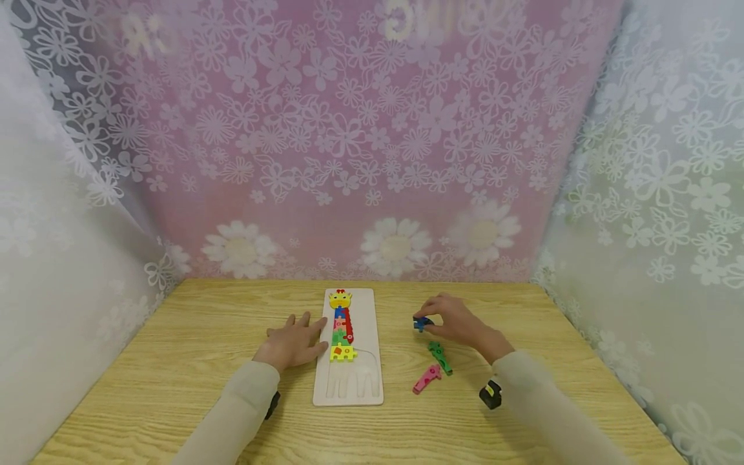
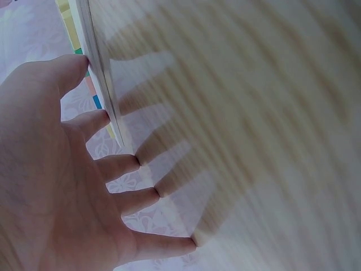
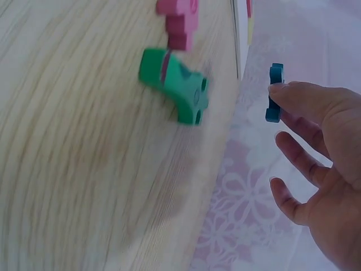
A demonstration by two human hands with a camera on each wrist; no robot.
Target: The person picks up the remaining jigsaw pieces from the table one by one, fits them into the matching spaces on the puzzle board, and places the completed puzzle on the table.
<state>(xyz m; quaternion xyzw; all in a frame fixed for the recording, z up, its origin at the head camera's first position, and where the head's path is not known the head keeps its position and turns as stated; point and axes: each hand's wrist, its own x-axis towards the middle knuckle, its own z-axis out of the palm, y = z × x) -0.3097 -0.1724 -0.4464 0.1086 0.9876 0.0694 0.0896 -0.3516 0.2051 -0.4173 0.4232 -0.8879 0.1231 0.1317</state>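
Observation:
A white puzzle board (image 1: 363, 323) lies on the table with a giraffe partly laid in its recess: a yellow head (image 1: 340, 299), blue, pink and green neck pieces, a red mane strip (image 1: 349, 326) and a yellow body piece (image 1: 343, 353). My left hand (image 1: 293, 341) is spread flat at the board's left side, thumb and index finger touching its edge. To the right of the board, my right hand (image 1: 456, 321) pinches a blue puzzle piece (image 2: 97, 101) between thumb and index finger, raised over the table; the right wrist view shows this blue piece (image 3: 274, 93) edge-on.
A green puzzle piece (image 1: 440, 358) and a pink puzzle piece (image 1: 427, 379) lie on the wooden table (image 1: 232, 310) below my right hand. Leg-shaped recesses show at the board's near end. Flowered curtains (image 1: 372, 161) stand behind and on both sides.

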